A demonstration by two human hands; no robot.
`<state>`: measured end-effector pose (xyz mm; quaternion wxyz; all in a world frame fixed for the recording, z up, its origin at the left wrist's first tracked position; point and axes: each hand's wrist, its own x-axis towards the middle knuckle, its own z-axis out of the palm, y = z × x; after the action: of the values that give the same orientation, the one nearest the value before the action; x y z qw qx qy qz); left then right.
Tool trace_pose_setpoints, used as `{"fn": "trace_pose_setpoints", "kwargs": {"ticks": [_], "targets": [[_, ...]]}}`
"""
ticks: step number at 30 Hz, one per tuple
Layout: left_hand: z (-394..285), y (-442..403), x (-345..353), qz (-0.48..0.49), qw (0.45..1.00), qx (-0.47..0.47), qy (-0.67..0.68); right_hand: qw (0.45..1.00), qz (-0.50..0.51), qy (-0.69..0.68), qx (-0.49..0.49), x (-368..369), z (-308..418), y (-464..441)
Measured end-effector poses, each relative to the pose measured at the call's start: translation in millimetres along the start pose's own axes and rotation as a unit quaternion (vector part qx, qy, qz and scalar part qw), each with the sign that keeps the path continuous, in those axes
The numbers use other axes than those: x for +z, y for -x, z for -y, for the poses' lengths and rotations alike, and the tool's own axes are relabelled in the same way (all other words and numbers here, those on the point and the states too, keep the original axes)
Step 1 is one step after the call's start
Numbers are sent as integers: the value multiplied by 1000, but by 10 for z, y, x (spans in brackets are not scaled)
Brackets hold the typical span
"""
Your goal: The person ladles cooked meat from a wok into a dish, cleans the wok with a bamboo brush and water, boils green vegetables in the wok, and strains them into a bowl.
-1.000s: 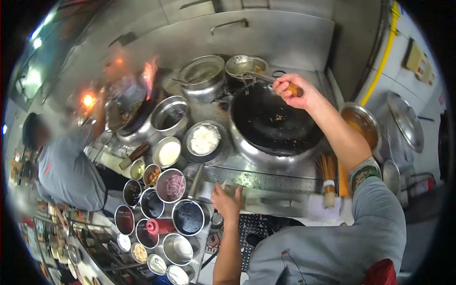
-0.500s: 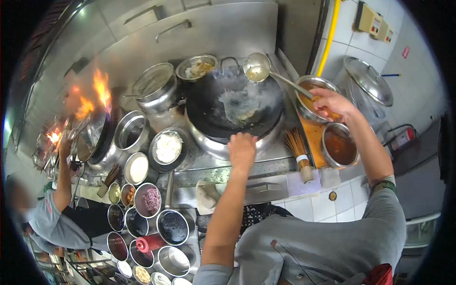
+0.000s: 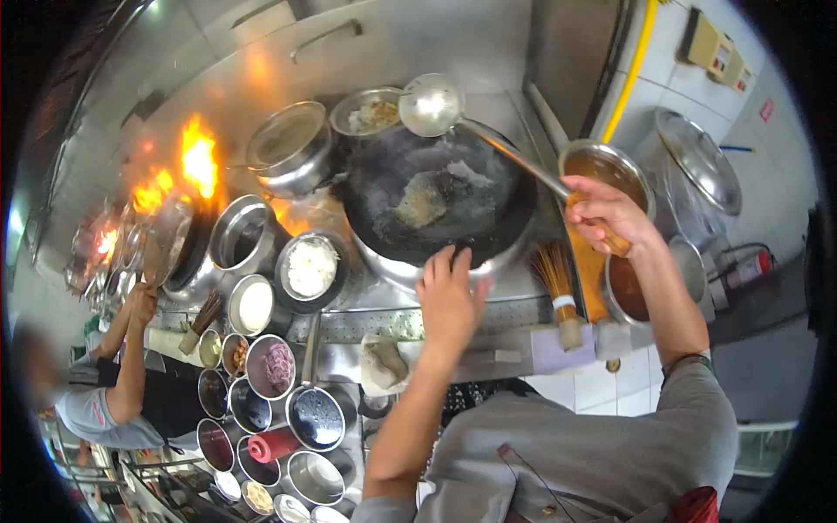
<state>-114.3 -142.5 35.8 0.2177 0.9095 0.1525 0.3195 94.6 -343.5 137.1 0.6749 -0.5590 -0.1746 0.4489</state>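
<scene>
My right hand (image 3: 604,216) is closed around the wooden handle of a ladle (image 3: 432,106). The ladle's metal bowl hangs over the far rim of a large black wok (image 3: 370,196). Smoke or steam drifts in the wok above a brownish, pale patch of food or liquid (image 3: 421,202), too hazy to name. At the wok's near rim is my left hand (image 3: 450,295), its fingers apart and slightly blurred, holding nothing. Whether its fingertips touch the rim I cannot tell.
To the left, a co-worker (image 3: 113,392) stands near tall flames (image 3: 199,157). A bowl of white pieces (image 3: 311,268), chopped purple onion (image 3: 277,366) and several sauce pots sit left. A bamboo brush (image 3: 558,288) lies right of the wok, near a sauce pot (image 3: 623,283).
The ladle bowl has moved left, and its liquid no longer shows. My left hand has gone from curled at the wok's rim to spread fingers. The co-worker's hands have come together.
</scene>
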Motion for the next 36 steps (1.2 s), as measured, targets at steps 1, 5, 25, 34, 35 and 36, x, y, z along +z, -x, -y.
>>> {"fn": "trace_pose_setpoints", "kwargs": {"ticks": [1,5,25,34,35,36], "targets": [[-114,113,-203,-37,999,16,-9,1000,11,13,-3,112,72,-185],[146,1293,-633,298,848,-199,391,995,52,85,-3,724,258,-1192],[1462,3915,2396,9,423,-726,542,907,203,-263,258,2709,-83,-4448],[792,4313,366,-3,524,-741,420,824,259,-454,216,2086,386,-2860],[731,4292,235,-4,540,-733,414,822,265,-456,217,1948,441,-2708],[638,4109,31,-5,556,-724,409,839,253,-441,194,1841,475,-2478]]}}
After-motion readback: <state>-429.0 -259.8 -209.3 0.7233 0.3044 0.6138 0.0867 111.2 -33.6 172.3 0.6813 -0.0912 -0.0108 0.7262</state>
